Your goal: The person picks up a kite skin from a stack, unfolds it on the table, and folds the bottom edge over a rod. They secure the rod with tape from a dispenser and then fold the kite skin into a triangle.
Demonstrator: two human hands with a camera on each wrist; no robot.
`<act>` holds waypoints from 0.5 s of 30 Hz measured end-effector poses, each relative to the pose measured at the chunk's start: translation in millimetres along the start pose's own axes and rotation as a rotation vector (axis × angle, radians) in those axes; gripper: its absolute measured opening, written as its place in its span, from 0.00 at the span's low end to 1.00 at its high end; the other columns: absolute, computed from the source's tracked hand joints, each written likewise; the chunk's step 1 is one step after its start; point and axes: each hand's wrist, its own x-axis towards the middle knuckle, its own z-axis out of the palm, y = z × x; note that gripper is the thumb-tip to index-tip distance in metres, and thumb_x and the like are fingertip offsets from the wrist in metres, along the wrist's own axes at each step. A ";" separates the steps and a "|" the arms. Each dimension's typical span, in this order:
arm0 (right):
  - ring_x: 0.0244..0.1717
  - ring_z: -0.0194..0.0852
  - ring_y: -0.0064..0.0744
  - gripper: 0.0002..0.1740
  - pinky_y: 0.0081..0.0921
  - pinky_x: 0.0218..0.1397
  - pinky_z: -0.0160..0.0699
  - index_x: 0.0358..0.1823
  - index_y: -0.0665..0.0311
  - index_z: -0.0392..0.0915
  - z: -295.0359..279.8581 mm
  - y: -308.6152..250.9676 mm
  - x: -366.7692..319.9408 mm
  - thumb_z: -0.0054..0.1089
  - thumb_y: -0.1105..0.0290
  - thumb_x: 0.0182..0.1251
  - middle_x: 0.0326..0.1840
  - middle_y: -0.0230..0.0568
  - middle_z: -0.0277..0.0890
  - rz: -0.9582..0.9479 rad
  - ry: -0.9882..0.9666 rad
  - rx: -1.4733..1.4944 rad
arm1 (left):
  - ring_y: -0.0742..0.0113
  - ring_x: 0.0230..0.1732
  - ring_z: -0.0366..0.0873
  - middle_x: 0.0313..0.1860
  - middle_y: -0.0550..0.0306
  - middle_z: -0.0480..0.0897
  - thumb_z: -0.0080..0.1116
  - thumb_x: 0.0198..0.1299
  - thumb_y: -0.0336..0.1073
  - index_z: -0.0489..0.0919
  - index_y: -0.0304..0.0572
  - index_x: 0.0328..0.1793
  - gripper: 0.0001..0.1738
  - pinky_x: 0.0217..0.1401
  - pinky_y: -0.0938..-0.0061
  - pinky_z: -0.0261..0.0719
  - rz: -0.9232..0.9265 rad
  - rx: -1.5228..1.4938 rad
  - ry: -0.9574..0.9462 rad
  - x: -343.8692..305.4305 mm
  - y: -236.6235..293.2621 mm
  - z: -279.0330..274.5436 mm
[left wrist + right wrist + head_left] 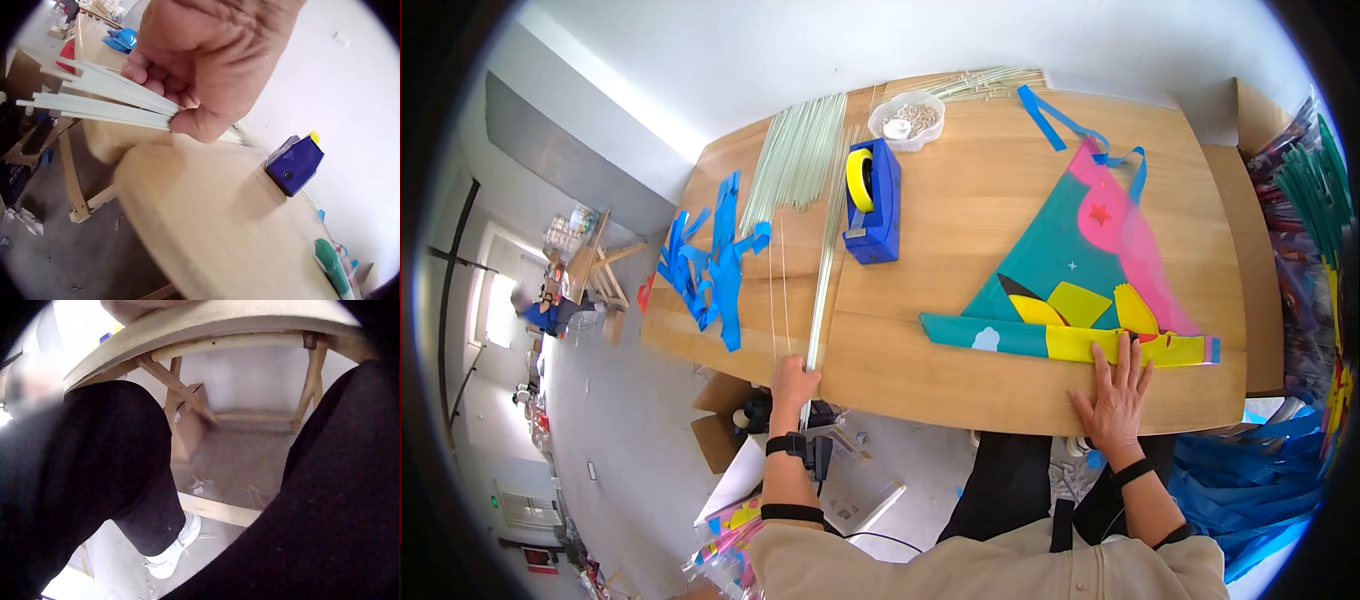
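My left hand (792,384) grips a bundle of thin pale rods (824,290) at the table's front edge; in the left wrist view, the hand (206,62) has its thumb and fingers round the rods (106,100), whose ends fan out. My right hand (1115,400) lies with fingers spread on the folded yellow lower band (1072,342) of a teal and pink triangular fabric piece (1050,240). In the right wrist view only a bit of that hand (140,307) shows at the top, above the table edge.
A blue tape dispenser (883,215) stands mid-table, a white bowl of small parts (930,137) behind it. Blue strips (725,260) lie at the left beside more pale rods (800,150). A blue ribbon (1040,118) trails from the fabric. Cardboard and bagged goods are at the right.
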 end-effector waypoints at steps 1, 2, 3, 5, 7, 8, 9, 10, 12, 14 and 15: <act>0.78 0.30 0.56 0.39 0.56 0.76 0.19 0.70 0.51 0.61 0.5 -0.1 -0.5 0.54 0.46 0.58 0.77 0.55 0.41 -0.005 -0.007 0.003 | 0.40 0.30 0.78 0.22 0.38 0.78 0.60 0.40 0.35 0.76 0.33 0.22 0.10 0.34 0.54 0.76 -0.008 0.004 -0.003 -6.8 -5.3 2.3; 0.78 0.30 0.56 0.38 0.56 0.76 0.19 0.70 0.52 0.61 1.0 0.1 -0.6 0.54 0.46 0.58 0.77 0.55 0.41 -0.007 0.001 0.002 | 0.40 0.30 0.77 0.24 0.38 0.78 0.61 0.40 0.34 0.75 0.33 0.22 0.11 0.34 0.54 0.75 0.003 -0.034 0.036 -11.9 -10.6 5.4; 0.78 0.30 0.56 0.38 0.56 0.76 0.19 0.70 0.52 0.61 0.9 0.1 -0.6 0.53 0.46 0.59 0.77 0.55 0.41 -0.006 0.011 0.000 | 0.40 0.30 0.77 0.25 0.39 0.79 0.61 0.41 0.34 0.74 0.33 0.21 0.11 0.34 0.54 0.75 0.017 -0.072 0.076 -16.8 -12.5 5.8; 0.78 0.30 0.55 0.38 0.56 0.76 0.19 0.70 0.52 0.61 0.2 -0.3 -0.7 0.53 0.46 0.59 0.77 0.54 0.41 -0.007 0.008 -0.002 | 0.42 0.31 0.77 0.26 0.40 0.79 0.64 0.40 0.36 0.74 0.33 0.24 0.13 0.35 0.56 0.75 0.011 -0.089 0.104 -28.1 -15.9 4.8; 0.78 0.30 0.55 0.38 0.56 0.76 0.19 0.70 0.52 0.60 -0.2 -0.4 -1.4 0.53 0.46 0.59 0.77 0.54 0.41 -0.006 0.010 -0.004 | 0.44 0.33 0.78 0.27 0.42 0.79 0.66 0.39 0.38 0.75 0.33 0.28 0.16 0.35 0.58 0.75 0.008 -0.108 0.134 -41.4 -9.4 -0.8; 0.78 0.30 0.55 0.38 0.56 0.76 0.19 0.70 0.52 0.60 0.0 -0.4 -1.4 0.53 0.46 0.59 0.77 0.54 0.40 -0.003 0.007 -0.001 | 0.42 0.36 0.78 0.33 0.40 0.80 0.67 0.40 0.38 0.74 0.34 0.32 0.18 0.39 0.57 0.76 -0.043 -0.076 0.150 -49.1 -1.2 -4.3; 0.78 0.30 0.55 0.38 0.56 0.76 0.19 0.70 0.51 0.60 0.2 -0.6 -1.1 0.53 0.46 0.59 0.77 0.54 0.40 0.002 0.006 0.003 | 0.41 0.40 0.78 0.39 0.38 0.80 0.68 0.41 0.39 0.74 0.34 0.36 0.20 0.42 0.56 0.76 -0.092 -0.044 0.168 -54.2 4.5 -7.8; 0.78 0.30 0.55 0.38 0.56 0.76 0.19 0.70 0.51 0.60 0.1 -0.6 -1.1 0.53 0.46 0.59 0.77 0.54 0.40 0.007 0.018 0.004 | 0.41 0.40 0.78 0.39 0.38 0.80 0.68 0.41 0.39 0.74 0.34 0.36 0.20 0.42 0.56 0.76 -0.084 -0.047 0.177 -56.1 7.1 -10.8; 0.78 0.29 0.55 0.39 0.57 0.76 0.18 0.70 0.51 0.59 -0.6 0.4 -2.0 0.54 0.46 0.58 0.77 0.54 0.39 0.008 -0.007 0.007 | 0.39 0.44 0.78 0.42 0.36 0.79 0.70 0.41 0.39 0.72 0.33 0.42 0.25 0.46 0.55 0.77 -0.200 0.015 0.035 -58.4 11.3 -12.9; 0.78 0.29 0.55 0.39 0.57 0.75 0.18 0.70 0.51 0.59 -2.6 0.0 -2.2 0.54 0.45 0.58 0.77 0.54 0.39 0.017 -0.006 0.015 | 0.39 0.46 0.78 0.43 0.35 0.79 0.70 0.41 0.38 0.71 0.33 0.43 0.26 0.48 0.54 0.76 -0.193 0.045 0.064 -60.8 13.9 -9.3; 0.79 0.28 0.56 0.39 0.57 0.75 0.18 0.70 0.51 0.59 -3.3 -0.2 -2.3 0.54 0.45 0.58 0.77 0.55 0.38 0.018 -0.024 0.023 | 0.38 0.47 0.78 0.43 0.35 0.79 0.70 0.41 0.37 0.70 0.32 0.44 0.27 0.49 0.54 0.76 -0.203 0.081 0.080 -63.1 15.1 -7.5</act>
